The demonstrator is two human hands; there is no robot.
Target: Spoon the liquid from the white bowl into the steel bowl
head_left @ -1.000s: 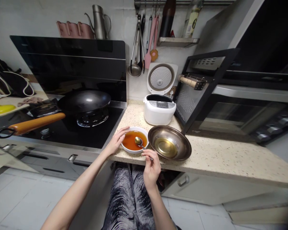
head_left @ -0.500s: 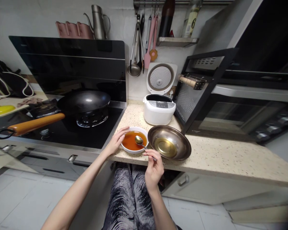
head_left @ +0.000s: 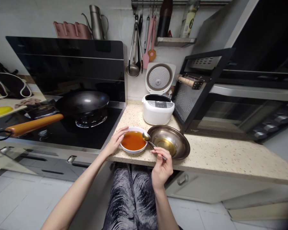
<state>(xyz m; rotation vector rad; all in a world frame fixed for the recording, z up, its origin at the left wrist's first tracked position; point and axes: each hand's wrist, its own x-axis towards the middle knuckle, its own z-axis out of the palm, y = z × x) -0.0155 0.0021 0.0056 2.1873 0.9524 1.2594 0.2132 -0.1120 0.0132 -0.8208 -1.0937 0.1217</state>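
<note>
A white bowl (head_left: 133, 151) of orange-brown liquid sits at the counter's front edge. My left hand (head_left: 115, 140) rests on its left rim, fingers stretched out and gripping nothing. A metal spoon (head_left: 146, 137) is pinched by its handle in my right hand (head_left: 163, 164). The spoon's head is over the bowl's right rim, beside the steel pan. Right of the bowl stands that wide steel pan (head_left: 180, 140), with a pool of yellowish clear liquid in its bottom. My right hand is just in front of the pan's near edge.
Behind the bowl and pan stands a white rice cooker (head_left: 158, 112) with its lid up. A black wok (head_left: 84, 101) sits on the stove at left, its wooden handle (head_left: 36, 124) pointing towards me. An oven (head_left: 242, 118) takes up the right side. Utensils (head_left: 134, 48) hang on the wall.
My right hand and the spoon have moved right, taking the spoon's head from above the liquid to the bowl's right rim. My left hand stays on the bowl.
</note>
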